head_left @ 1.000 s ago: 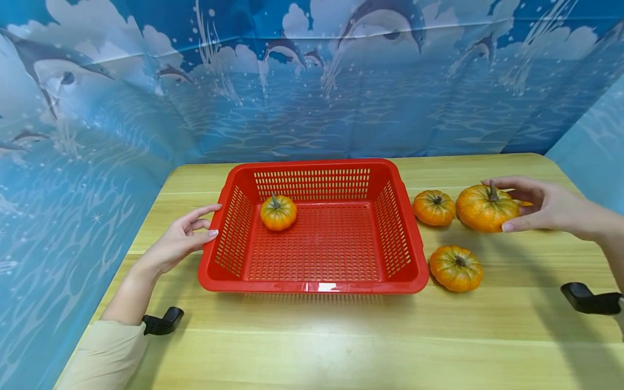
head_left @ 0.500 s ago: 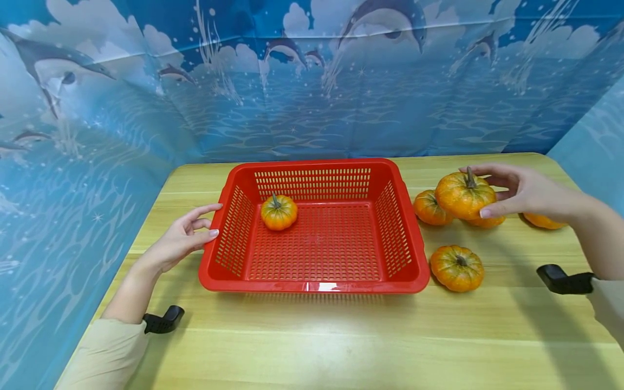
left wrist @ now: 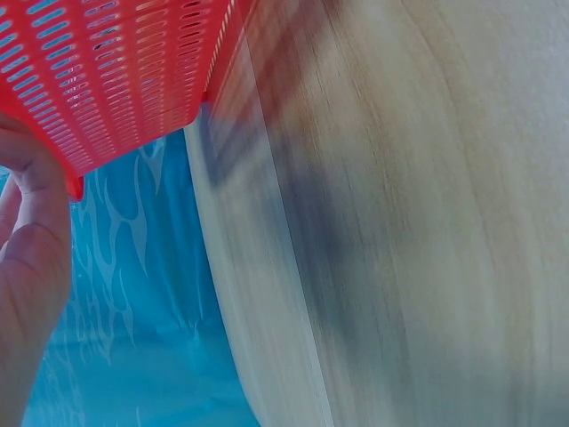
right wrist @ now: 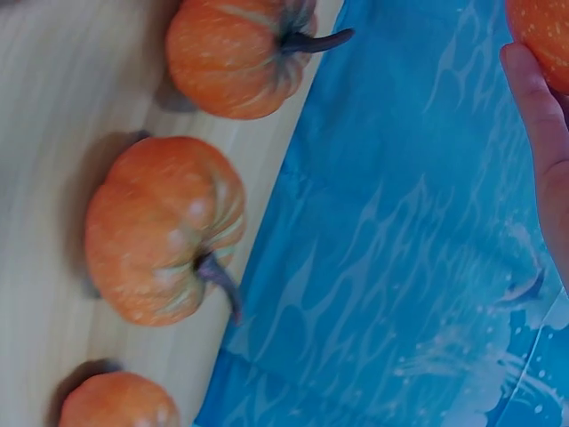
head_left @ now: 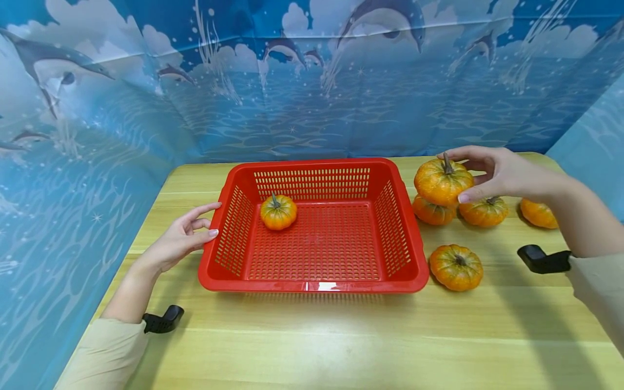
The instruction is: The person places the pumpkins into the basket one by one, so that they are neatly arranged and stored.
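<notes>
The right hand (head_left: 504, 170), half closed, holds a pumpkin (head_left: 441, 183) by its sides, other pumpkins (head_left: 434, 213) below it, while the left hand (head_left: 181, 237) pinches the basket (head_left: 273, 286) by its nearest rim, perhaps for steadiness.

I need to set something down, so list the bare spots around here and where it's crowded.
Bare: the table, in front of the red basket and between the sleeves; also the basket's floor, right of its lone pumpkin. Crowded: right of the basket, where four pumpkins sit and the right hand holds a fifth. The left hand holds the left rim.
</notes>
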The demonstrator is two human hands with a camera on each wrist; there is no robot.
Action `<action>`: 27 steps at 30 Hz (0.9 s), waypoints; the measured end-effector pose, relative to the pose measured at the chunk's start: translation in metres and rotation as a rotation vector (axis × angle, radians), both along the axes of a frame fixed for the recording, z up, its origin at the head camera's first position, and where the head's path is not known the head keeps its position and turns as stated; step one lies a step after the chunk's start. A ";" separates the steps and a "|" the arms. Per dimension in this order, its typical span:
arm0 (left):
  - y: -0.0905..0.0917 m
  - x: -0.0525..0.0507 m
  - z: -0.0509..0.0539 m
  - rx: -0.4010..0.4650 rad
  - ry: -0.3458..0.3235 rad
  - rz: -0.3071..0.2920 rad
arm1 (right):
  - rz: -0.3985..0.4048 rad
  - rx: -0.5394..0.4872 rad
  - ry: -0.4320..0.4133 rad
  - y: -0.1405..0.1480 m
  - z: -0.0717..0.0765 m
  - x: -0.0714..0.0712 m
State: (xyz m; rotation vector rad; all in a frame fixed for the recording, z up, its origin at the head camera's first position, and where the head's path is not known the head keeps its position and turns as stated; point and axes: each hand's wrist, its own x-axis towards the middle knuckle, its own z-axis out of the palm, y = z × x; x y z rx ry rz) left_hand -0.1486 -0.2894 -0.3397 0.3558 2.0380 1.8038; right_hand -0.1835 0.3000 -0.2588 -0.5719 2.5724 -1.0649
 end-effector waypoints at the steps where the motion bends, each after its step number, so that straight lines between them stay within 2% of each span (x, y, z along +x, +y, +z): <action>1: 0.000 0.000 0.000 0.000 -0.001 0.000 | 0.008 0.001 0.001 -0.002 0.002 -0.001; 15: 0.000 0.000 -0.001 0.007 0.002 0.000 | 0.042 -0.018 -0.072 -0.035 0.021 -0.015; 21: 0.000 0.000 0.000 0.005 -0.002 -0.005 | 0.052 -0.016 -0.070 -0.047 0.025 -0.018; 27: 0.000 0.002 0.000 0.011 -0.003 -0.005 | 0.093 -0.071 -0.067 -0.060 0.028 -0.023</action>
